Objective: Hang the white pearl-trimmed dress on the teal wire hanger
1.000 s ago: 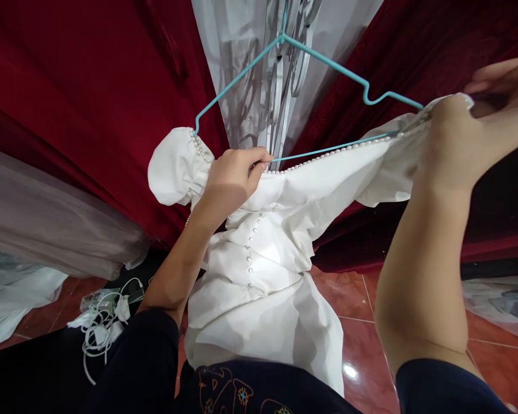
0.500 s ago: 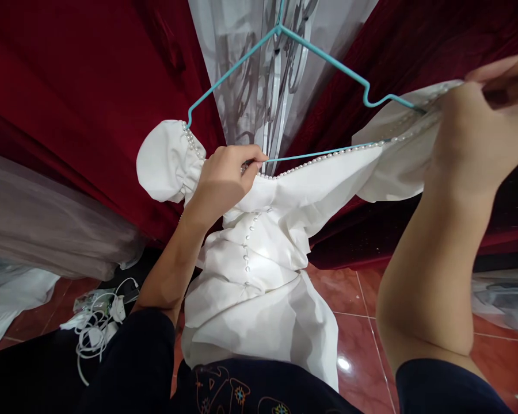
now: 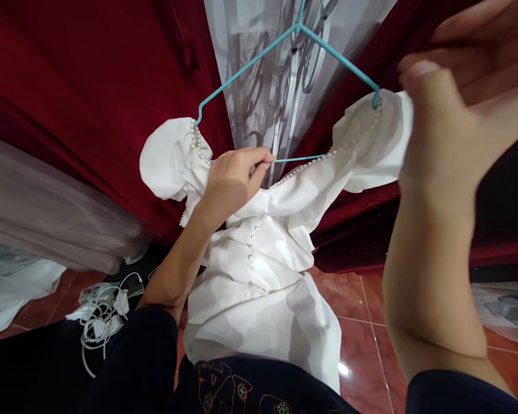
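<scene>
A white dress (image 3: pixel 259 276) with pearl trim and a row of small buttons hangs on a teal wire hanger (image 3: pixel 259 54). My left hand (image 3: pixel 233 181) is closed in a pinch on the pearl neckline at the hanger's lower bar. The left puff sleeve (image 3: pixel 168 158) sits over the hanger's left end. The right puff sleeve (image 3: pixel 371 138) is over the hanger's right end. My right hand (image 3: pixel 453 109) is raised just beside that sleeve, thumb and fingers apart, with nothing held between them.
Dark red velvet curtains (image 3: pixel 82 86) hang behind, with a sheer patterned panel (image 3: pixel 280 75) between them. Grey fabric (image 3: pixel 47 218) drapes at the left. White cables and chargers (image 3: pixel 99 322) lie on the glossy red tile floor (image 3: pixel 362 345). Clear plastic lies at the right edge.
The right sleeve, stretched out wide by my right hand before, now sits bunched on the hanger's right end. My right hand has let it go and opened. My left hand kept its pinch.
</scene>
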A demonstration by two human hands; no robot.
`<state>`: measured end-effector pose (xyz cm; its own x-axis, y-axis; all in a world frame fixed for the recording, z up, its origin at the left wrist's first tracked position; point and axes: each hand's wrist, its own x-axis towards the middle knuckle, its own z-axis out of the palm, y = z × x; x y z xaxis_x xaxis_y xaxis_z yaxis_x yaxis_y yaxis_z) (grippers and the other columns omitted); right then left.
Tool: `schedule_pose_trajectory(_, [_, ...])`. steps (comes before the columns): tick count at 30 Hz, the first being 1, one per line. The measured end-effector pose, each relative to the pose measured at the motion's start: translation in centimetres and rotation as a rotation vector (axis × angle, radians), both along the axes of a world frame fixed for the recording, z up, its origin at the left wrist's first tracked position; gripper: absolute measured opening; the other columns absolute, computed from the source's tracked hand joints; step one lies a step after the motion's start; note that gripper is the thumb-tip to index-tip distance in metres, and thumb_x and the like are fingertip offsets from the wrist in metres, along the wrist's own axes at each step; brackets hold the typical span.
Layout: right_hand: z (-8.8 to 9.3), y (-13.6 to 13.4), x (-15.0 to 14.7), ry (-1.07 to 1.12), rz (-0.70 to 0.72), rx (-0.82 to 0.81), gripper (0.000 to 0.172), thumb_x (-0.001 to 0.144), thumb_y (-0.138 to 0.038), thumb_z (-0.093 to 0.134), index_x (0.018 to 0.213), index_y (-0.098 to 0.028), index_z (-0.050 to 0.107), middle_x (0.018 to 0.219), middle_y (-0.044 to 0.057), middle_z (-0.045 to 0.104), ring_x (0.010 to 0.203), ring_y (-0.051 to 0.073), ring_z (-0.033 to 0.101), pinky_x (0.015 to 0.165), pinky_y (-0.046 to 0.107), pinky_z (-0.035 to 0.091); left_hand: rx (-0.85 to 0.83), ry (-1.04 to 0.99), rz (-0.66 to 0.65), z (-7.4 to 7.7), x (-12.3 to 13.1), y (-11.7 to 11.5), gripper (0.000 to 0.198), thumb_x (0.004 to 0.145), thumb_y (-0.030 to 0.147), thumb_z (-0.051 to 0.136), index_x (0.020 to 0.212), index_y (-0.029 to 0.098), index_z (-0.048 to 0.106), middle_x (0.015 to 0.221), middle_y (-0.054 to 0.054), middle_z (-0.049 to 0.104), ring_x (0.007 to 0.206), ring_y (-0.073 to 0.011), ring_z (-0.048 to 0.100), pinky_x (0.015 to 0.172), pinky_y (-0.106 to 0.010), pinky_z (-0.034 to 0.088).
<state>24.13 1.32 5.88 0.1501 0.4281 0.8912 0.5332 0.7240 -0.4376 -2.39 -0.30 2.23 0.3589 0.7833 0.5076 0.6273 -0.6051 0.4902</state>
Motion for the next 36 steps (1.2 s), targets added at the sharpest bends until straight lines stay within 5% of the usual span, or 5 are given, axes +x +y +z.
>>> schedule_pose_trajectory(10, [-9.6, -2.8, -6.9, -0.523, -0.264, -0.175, 0.034, 0.106, -0.036, 0.051, 0.133, -0.025, 0.067, 0.102, 0.005, 0.073, 0.097, 0.023, 0.062, 0.102, 0.046, 0.045, 0.344, -0.057, -0.145, -3.7, -1.0, 1.8, 0.033, 0.109, 0.013, 0.052, 0.118, 0.029, 0.079, 0.118, -0.003, 0.077, 0.117, -0.0248, 0.07, 0.112, -0.049, 0.052])
schedule_pose_trajectory(17, [-10.2, -1.7, -8.1, -0.439, -0.204, -0.113, 0.033, 0.107, -0.032, 0.045, 0.126, -0.026, 0.071, 0.103, 0.004, 0.073, 0.098, 0.022, 0.059, 0.104, 0.045, 0.041, 0.664, -0.183, 0.334, -4.7, -4.6, 3.3, 0.054, 0.104, 0.058, 0.071, 0.15, 0.033, 0.06, 0.163, -0.009, 0.051, 0.158, -0.0373, 0.04, 0.133, -0.061, 0.032])
schedule_pose_trajectory(26, [-10.2, -1.2, -6.9, -0.412, -0.25, -0.121, 0.028, 0.109, -0.035, 0.048, 0.112, -0.026, 0.074, 0.087, 0.003, 0.063, 0.092, 0.021, 0.054, 0.102, 0.046, 0.04, 0.404, -0.307, 0.311, -1.8, -8.3, 6.2, 0.016, 0.108, 0.02, 0.06, 0.111, 0.023, 0.075, 0.106, 0.001, 0.077, 0.105, -0.0198, 0.072, 0.098, -0.035, 0.053])
schedule_pose_trajectory(31, [-9.6, -1.4, -7.1, -0.406, -0.212, -0.1, 0.027, 0.105, -0.026, 0.047, 0.111, -0.026, 0.073, 0.085, 0.003, 0.061, 0.089, 0.02, 0.053, 0.101, 0.045, 0.041, 0.316, -0.477, 0.457, 0.5, -10.4, 5.8, 0.045, 0.088, -0.02, 0.045, 0.085, 0.014, 0.074, 0.078, 0.008, 0.071, 0.079, -0.0074, 0.065, 0.077, -0.026, 0.049])
schedule_pose_trajectory(36, [-9.9, -1.2, -7.5, -0.406, -0.206, -0.111, 0.029, 0.101, -0.022, 0.047, 0.115, -0.026, 0.072, 0.086, 0.003, 0.061, 0.09, 0.021, 0.053, 0.101, 0.045, 0.042, 0.068, -0.443, 0.579, -0.4, -12.7, 3.9, 0.024, 0.093, -0.005, 0.054, 0.083, 0.012, 0.068, 0.068, 0.009, 0.056, 0.068, -0.0057, 0.049, 0.067, -0.025, 0.039])
